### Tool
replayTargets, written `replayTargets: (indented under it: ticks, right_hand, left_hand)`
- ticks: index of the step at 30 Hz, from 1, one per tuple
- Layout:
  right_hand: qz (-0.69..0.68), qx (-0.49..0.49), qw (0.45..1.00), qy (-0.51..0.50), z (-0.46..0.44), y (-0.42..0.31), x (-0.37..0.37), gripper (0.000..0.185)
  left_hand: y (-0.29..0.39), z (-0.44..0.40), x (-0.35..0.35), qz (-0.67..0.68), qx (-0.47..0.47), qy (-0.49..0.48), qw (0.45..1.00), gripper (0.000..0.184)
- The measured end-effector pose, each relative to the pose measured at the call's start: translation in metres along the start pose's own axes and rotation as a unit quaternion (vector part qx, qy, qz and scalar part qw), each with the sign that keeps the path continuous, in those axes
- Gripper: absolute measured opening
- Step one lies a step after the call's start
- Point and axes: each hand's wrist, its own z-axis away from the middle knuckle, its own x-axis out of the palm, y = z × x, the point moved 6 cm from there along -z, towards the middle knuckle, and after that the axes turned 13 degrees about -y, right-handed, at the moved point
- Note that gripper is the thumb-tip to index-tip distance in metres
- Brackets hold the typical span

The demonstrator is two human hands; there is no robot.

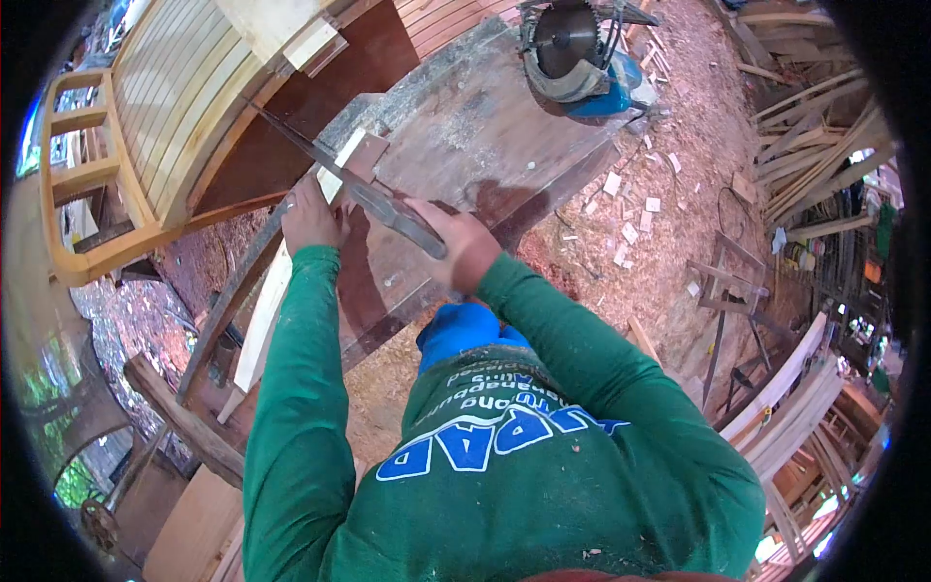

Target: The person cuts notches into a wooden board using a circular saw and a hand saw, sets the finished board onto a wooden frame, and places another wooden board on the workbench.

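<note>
My right hand (461,242) is closed around the wooden handle of a handsaw (393,209), seen nearly edge-on. Its thin dark blade points to the upper left, over a pale wood strip (267,315). On that strip, at the left edge of the worktable, my left hand (312,215) is closed, close beside the blade. My left fingertips are partly hidden, and where the saw teeth meet the wood cannot be made out.
A circular saw (572,58) rests at the far end of the dusty worktable (456,107). Slatted wooden furniture (184,97) stands at the upper left. Sawdust and offcuts (630,233) cover the floor on the right, near stacked curved wood pieces (824,145).
</note>
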Motion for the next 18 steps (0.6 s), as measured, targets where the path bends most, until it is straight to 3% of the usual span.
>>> replayTargets:
  ticks: [3,6,12,15,18]
  right_hand:
    - [-0.049,0.033,0.997,-0.056,0.049,-0.014,-0.026,0.076]
    - [-0.051,0.066,0.995,-0.051,0.067,-0.02,-0.033,0.07]
    - [0.017,-0.03,0.999,0.009,-0.018,-0.017,-0.01,0.078]
    - [-0.019,0.05,0.998,-0.037,0.013,-0.016,-0.011,0.07]
    - [-0.064,0.053,0.996,-0.045,0.055,-0.024,-0.03,0.07]
  left_hand:
    - [0.001,0.001,-0.006,0.002,-0.001,-0.004,1.0,0.065]
    - [0.002,0.0,-0.005,-0.007,0.009,-0.004,1.0,0.067]
    - [0.002,0.0,-0.008,-0.015,0.028,0.027,0.999,0.07]
    - [0.004,0.007,0.0,-0.021,0.019,0.014,1.0,0.07]
    - [0.0,-0.001,-0.002,-0.024,0.002,-0.016,1.0,0.068]
